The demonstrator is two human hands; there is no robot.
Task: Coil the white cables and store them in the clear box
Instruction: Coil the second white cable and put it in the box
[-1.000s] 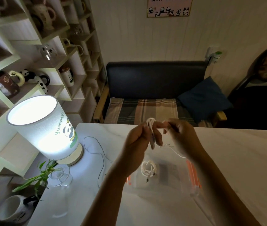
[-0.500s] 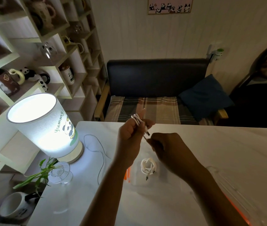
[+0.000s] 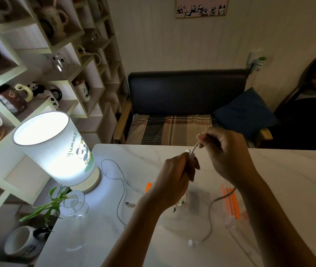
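Observation:
My left hand [image 3: 176, 176] grips a small bundle of white cable [image 3: 192, 151] above the table. My right hand [image 3: 224, 153] pinches the same cable a little higher and to the right. The cable's loose end trails under my right wrist across the clear box [image 3: 201, 197] to a plug on the table [image 3: 191, 242]. The clear box has orange latches [image 3: 230, 201] and lies under my hands. A coiled white cable [image 3: 180, 204] shows in it, mostly hidden by my left wrist.
A lit lamp [image 3: 57, 149] stands at the table's left, with a thin cord [image 3: 121, 182] looping toward the box. A glass vase with a green sprig [image 3: 72, 203] sits by the lamp. Shelves of mugs stand on the left, a bench behind the table.
My right hand has risen from below the left hand to up and right of it, drawing cable from the bundle. My left hand has dropped lower. The view has shifted slightly.

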